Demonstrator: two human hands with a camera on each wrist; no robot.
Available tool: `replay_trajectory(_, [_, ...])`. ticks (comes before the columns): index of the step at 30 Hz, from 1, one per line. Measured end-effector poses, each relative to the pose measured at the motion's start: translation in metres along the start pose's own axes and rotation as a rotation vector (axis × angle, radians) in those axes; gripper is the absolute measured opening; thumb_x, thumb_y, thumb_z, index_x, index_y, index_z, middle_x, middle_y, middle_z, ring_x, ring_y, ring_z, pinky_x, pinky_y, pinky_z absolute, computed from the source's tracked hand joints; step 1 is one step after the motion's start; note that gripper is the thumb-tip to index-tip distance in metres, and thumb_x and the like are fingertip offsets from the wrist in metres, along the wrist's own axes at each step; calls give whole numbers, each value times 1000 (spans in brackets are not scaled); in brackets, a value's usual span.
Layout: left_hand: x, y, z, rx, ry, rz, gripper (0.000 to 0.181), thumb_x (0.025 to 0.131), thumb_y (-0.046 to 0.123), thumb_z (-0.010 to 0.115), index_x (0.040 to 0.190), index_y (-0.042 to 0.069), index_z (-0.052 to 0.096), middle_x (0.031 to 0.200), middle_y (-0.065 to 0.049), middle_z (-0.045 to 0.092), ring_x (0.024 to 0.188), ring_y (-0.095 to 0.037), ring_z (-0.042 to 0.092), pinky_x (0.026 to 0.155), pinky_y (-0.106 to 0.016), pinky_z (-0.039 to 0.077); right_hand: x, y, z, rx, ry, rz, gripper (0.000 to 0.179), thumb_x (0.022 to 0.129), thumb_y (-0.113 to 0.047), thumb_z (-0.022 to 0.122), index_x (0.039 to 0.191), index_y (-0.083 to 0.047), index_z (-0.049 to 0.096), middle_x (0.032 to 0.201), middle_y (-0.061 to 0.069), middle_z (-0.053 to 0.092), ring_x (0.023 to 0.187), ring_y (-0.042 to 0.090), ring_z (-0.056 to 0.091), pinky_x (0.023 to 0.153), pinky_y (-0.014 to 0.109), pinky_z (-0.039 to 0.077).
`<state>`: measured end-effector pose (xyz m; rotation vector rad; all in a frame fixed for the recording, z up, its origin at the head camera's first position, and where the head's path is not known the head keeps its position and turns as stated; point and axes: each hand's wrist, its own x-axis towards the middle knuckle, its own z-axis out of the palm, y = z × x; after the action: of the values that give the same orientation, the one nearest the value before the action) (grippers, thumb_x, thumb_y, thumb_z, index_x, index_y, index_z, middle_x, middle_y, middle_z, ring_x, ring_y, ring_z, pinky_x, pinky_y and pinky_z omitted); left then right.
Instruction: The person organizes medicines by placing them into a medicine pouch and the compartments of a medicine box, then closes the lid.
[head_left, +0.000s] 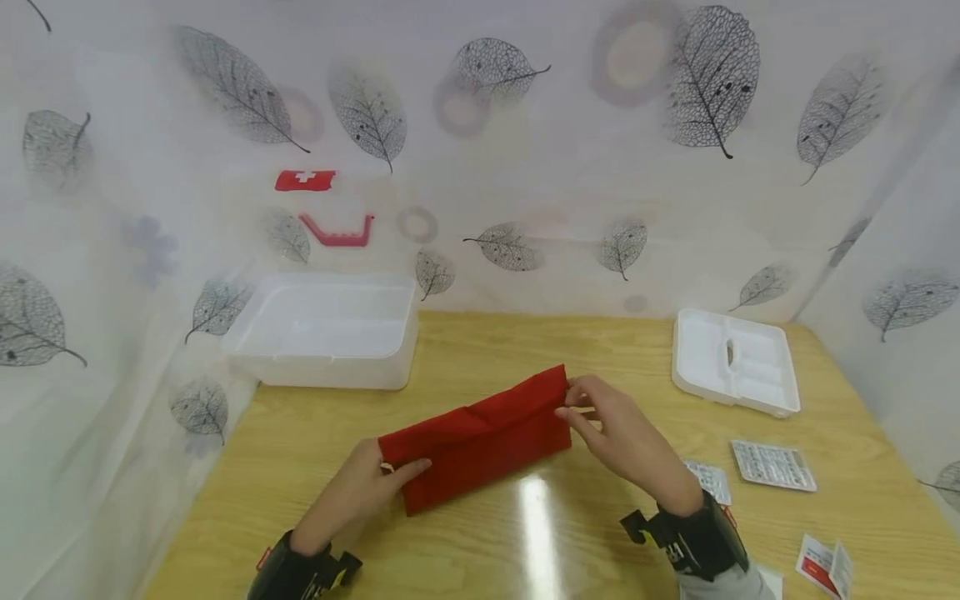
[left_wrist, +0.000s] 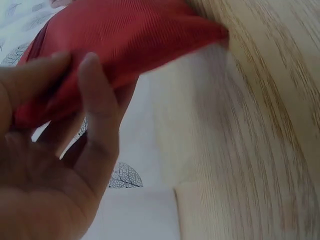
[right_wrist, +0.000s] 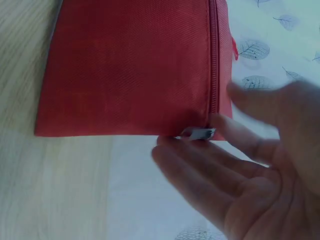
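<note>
A flat red zippered pouch (head_left: pixel 487 467) is tilted over the table in the head view, its left end lower than its right. My left hand (head_left: pixel 360 483) grips the left end, thumb across the front and fingers behind; the left wrist view shows the red fabric (left_wrist: pixel 120 37) between them. At the opposite end is my right hand (head_left: pixel 618 429), its fingers loosely extended and touching the corner. In the right wrist view, a metal zipper slider (right_wrist: pixel 197 133) sits by those fingertips, at the end of the zipper (right_wrist: pixel 214 60). The thumb stands apart, blurred.
A white open box (head_left: pixel 330 371) stands at the back left, and a white compartment tray (head_left: pixel 693 379) at the back right. Blister packs (head_left: pixel 774 465) and a folded card (head_left: pixel 817 562) lie to the right. A red handle (head_left: pixel 345 239) appears behind the box.
</note>
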<state>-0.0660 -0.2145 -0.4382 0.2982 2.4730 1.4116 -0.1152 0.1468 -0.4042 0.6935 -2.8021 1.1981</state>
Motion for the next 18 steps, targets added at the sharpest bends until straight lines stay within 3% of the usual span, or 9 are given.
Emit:
replay_trajectory(2, [-1, 2, -1, -28, 80, -40, 34, 96, 29, 71, 122, 8, 71, 114, -11, 73, 73, -17, 71, 64, -28, 57, 2, 3, 2, 41, 22, -22, 19, 95, -9, 71, 105, -10, 55, 107, 2, 71, 98, 23, 72, 82, 36, 61])
replay_trajectory(5, [-4, 5, -9, -70, 206, -48, 29, 94, 22, 73, 118, 5, 72, 107, -15, 74, 66, -19, 71, 61, -30, 58, 6, 6, 9, 121, 13, -42, 27, 94, -8, 72, 114, -8, 54, 98, 1, 73, 88, 18, 72, 76, 32, 60])
replay_trajectory(8, [-7, 9, -22, -105, 320, -9, 32, 93, 18, 75, 120, 5, 67, 106, -16, 74, 72, -16, 72, 64, -30, 60, 12, 4, 20, 245, -77, -22, 26, 96, -13, 71, 119, -9, 58, 96, 1, 72, 87, 14, 69, 74, 30, 60])
replay_trajectory(11, [-11, 17, -38, -129, 440, 40, 40, 92, 14, 76, 126, 5, 59, 110, -16, 72, 77, -12, 72, 65, -30, 61, 22, -6, 30, 373, -129, 36, 21, 99, -15, 67, 118, -10, 60, 100, 7, 71, 86, 16, 72, 75, 36, 62])
replay_trajectory(14, [-12, 30, -60, -107, 612, 81, 44, 90, 9, 77, 128, 3, 56, 107, -14, 68, 75, -8, 71, 65, -27, 60, 41, -27, 36, 471, -81, 45, 21, 99, -11, 66, 118, -8, 59, 102, 14, 68, 82, 22, 74, 71, 39, 63])
replay_trajectory(18, [-3, 43, -99, -77, 850, 104, 35, 88, 9, 80, 118, 0, 65, 93, 0, 70, 71, -2, 70, 65, -19, 58, 78, -63, 41, 485, 42, -41, 24, 97, -11, 70, 118, -7, 60, 98, 15, 69, 75, 27, 74, 62, 33, 61])
